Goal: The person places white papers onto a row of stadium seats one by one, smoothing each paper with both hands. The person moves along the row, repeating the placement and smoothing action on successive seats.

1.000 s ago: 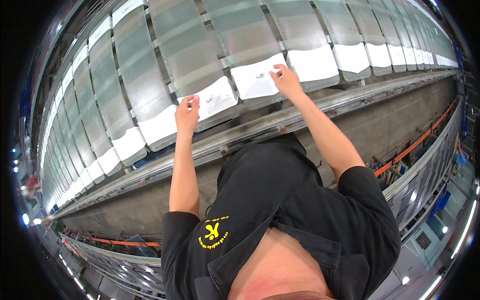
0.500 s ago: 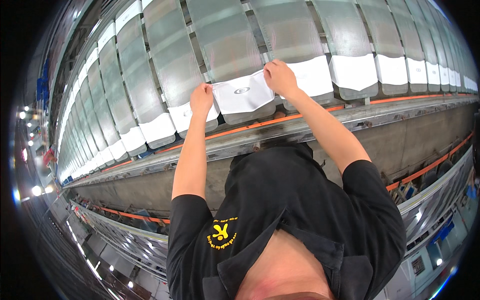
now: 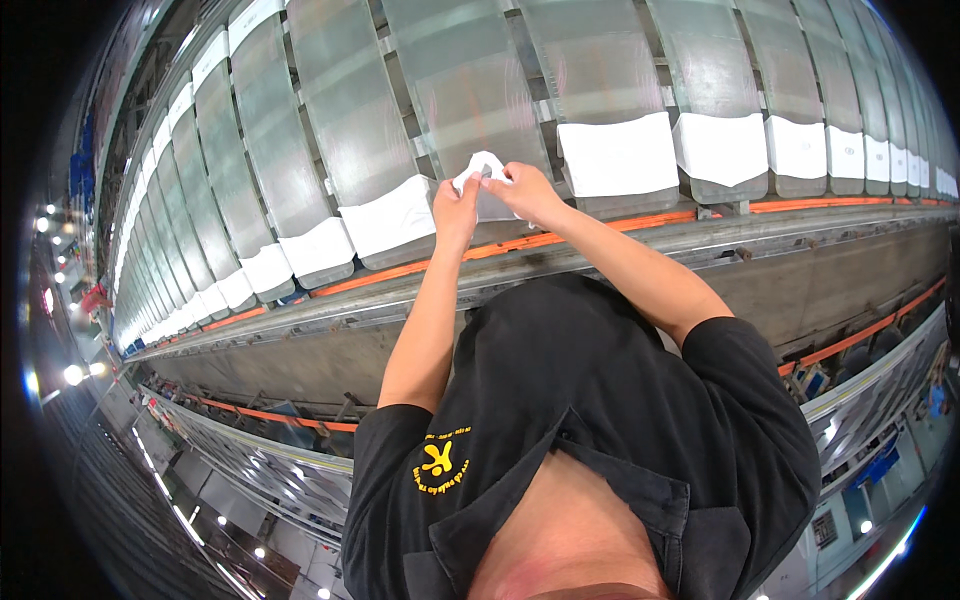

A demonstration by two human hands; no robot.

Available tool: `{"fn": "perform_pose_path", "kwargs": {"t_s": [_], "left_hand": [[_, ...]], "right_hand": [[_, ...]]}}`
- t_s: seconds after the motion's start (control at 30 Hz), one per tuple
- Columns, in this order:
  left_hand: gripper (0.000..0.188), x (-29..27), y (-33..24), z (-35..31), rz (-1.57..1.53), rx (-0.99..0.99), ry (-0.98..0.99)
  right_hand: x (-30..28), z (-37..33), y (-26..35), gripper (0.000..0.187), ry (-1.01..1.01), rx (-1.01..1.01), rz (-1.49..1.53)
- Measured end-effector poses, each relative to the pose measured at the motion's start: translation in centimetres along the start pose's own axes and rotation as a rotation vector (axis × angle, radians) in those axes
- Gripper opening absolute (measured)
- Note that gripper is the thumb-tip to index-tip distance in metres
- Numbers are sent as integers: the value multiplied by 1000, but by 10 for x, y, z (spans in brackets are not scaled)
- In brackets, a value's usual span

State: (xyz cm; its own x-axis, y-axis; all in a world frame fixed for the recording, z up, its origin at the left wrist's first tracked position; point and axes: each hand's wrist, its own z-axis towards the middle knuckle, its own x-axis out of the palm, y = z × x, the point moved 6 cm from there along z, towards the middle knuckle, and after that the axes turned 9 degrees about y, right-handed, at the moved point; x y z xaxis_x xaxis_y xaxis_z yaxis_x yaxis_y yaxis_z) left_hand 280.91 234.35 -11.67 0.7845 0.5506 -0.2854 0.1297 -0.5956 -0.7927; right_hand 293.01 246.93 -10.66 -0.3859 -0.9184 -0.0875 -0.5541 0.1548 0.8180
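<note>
A white fabric piece (image 3: 485,160) is bunched up between my two hands, its top edge arched over the fingertips. My left hand (image 3: 455,212) pinches it at the left side. From the right, my right hand (image 3: 530,194) grips it too, with the fingers closed and close to the left ones. Both hands are over the near end of a long greenish-grey board (image 3: 480,105). Much of the fabric is hidden behind the hands. Flat on the board to the right lies another white fabric piece (image 3: 620,157), and one more white piece (image 3: 390,215) covers the board to the left.
Several similar boards stand side by side in a long curving row, with white pieces over their near ends. An orange strip (image 3: 600,227) and a metal rail (image 3: 800,230) run between the boards and my body. Behind me is another railing (image 3: 250,445).
My hands have come together from the two corners of the white fabric piece. The piece, flat on the board before, is now lifted and bunched between them. The boards appear shifted slightly right.
</note>
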Motion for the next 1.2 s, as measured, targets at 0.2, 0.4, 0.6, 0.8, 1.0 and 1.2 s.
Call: {"fn": "perform_pose_path", "kwargs": {"t_s": [0.2, 0.4, 0.6, 0.8, 1.0, 1.2], "left_hand": [[29, 0, -2, -26, -209, 55, 97], [32, -9, -7, -53, -342, 83, 147], [33, -23, -19, -86, -118, 212, 67], [37, -61, -29, -117, 151, 281, 36], [41, -70, -40, -45, 491, 319, 38], [44, -74, -52, -38, 770, 493, -284]], "right_hand": [[26, -27, 26, 47, 126, -146, 102], [31, -63, 48, 42, 225, -228, -11], [30, -111, 74, 39, 254, -391, -90], [-33, -130, 39, 43, 99, -285, -131], [-66, -62, 16, 37, -4, -156, -306], [-73, -74, 24, 40, -465, -323, -569]]}}
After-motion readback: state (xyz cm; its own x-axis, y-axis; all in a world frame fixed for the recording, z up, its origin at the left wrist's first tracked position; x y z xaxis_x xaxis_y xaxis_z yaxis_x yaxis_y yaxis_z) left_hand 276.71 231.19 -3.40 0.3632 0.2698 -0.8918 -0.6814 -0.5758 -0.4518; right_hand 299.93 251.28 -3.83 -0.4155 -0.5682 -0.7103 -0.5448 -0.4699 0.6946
